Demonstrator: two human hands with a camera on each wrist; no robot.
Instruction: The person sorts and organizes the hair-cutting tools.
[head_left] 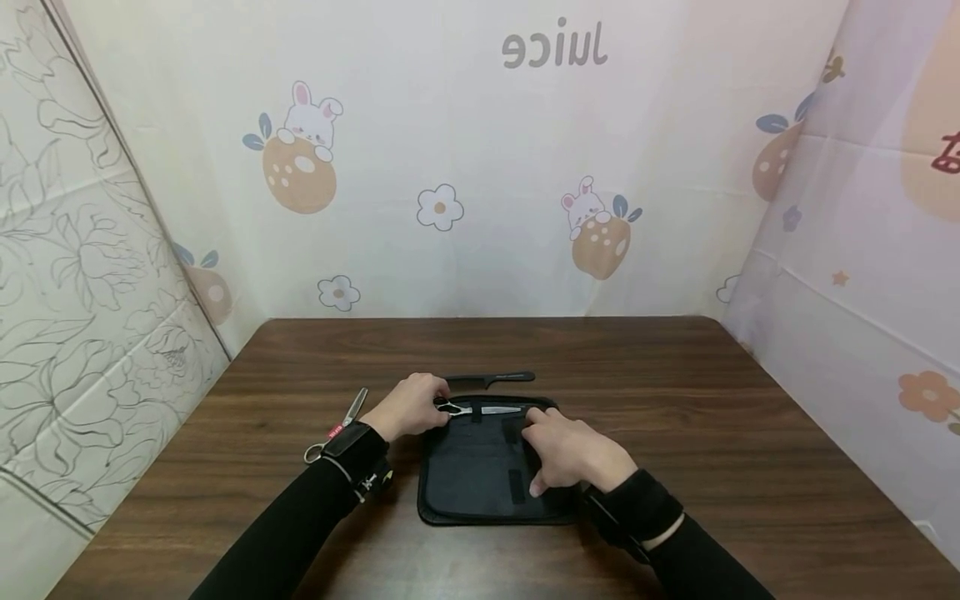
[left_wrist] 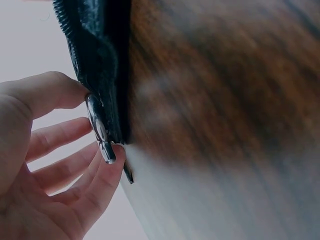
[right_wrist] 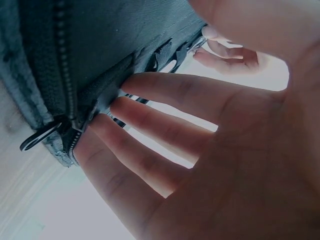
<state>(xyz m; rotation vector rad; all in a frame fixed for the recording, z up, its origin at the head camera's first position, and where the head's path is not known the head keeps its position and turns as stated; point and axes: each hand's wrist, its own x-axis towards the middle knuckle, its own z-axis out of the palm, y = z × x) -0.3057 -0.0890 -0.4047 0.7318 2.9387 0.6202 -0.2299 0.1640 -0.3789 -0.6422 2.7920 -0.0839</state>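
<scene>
A black zip case [head_left: 480,475] lies open on the wooden table, with scissors [head_left: 498,410] lying across its upper part under a dark strap. My left hand [head_left: 411,407] pinches the scissors' finger loops at the case's upper left; in the left wrist view the shiny handle [left_wrist: 101,131] sits between thumb and fingers. My right hand [head_left: 576,452] is at the case's right side. Its nearly straight fingers [right_wrist: 170,100] touch the case near the upper right corner, by the scissors' tip. A zip pull [right_wrist: 41,136] hangs beside the little finger in the right wrist view.
Behind the case lies a black comb [head_left: 512,377]. A second pair of scissors [head_left: 352,408] with a red tag rests left of my left hand, partly behind the wrist. The wooden table [head_left: 675,392] ends at a patterned cloth backdrop [head_left: 495,250].
</scene>
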